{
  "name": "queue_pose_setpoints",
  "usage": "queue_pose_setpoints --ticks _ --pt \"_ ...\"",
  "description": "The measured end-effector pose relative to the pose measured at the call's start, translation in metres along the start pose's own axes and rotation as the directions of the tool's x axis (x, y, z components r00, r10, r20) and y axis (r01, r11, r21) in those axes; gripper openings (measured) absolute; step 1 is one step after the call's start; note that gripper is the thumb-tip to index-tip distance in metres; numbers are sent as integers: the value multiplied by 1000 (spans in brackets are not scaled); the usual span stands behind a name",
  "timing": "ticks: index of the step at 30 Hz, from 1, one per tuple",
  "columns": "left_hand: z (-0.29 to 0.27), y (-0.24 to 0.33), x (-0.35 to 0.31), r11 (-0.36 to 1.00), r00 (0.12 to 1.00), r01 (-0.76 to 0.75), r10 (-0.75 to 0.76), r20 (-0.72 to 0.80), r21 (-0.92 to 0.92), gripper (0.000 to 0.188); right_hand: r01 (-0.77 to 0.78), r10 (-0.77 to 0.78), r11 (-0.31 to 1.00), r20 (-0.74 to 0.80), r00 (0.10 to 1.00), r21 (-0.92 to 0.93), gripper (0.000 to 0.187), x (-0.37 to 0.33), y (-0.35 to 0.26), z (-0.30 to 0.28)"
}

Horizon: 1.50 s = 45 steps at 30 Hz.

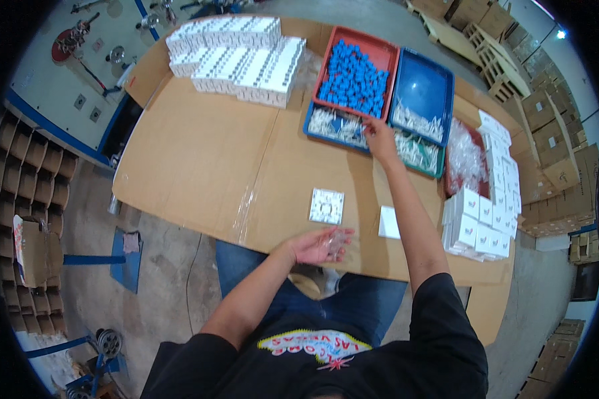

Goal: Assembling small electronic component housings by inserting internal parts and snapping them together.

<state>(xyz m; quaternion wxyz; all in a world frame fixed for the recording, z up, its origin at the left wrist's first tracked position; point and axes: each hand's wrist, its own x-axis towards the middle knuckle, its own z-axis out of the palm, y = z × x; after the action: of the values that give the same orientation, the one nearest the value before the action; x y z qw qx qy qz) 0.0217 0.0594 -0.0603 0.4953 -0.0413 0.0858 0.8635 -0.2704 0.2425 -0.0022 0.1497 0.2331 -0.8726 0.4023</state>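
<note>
My left hand (316,246) is palm up near the table's front edge, its fingers curled around a small clear plastic bag (336,243). Just beyond it, a white square panel (327,206) with cut-out shapes lies flat on the cardboard. My right hand (380,141) reaches far forward to the blue tray of white parts (333,126), fingertips drawn together at its right end. Whatever those fingers pinch is too small to make out. Directly behind sits a red tray (394,61) heaped with small blue pieces (355,78).
White boxes (246,66) are stacked at the back left. A blue tray (420,83) and a green tray (439,166) with white parts stand right of my hand. Clear bags (467,159) fill another tray beside small white boxes (476,229). A white card (389,223) lies near my right forearm.
</note>
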Motion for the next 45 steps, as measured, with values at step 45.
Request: queue_pose_setpoints --ticks 45 --pt "0 -10 -6 962 981 -191 194 6 197 39 -224 182 971 346 920 85 25 -229 -196 -57"
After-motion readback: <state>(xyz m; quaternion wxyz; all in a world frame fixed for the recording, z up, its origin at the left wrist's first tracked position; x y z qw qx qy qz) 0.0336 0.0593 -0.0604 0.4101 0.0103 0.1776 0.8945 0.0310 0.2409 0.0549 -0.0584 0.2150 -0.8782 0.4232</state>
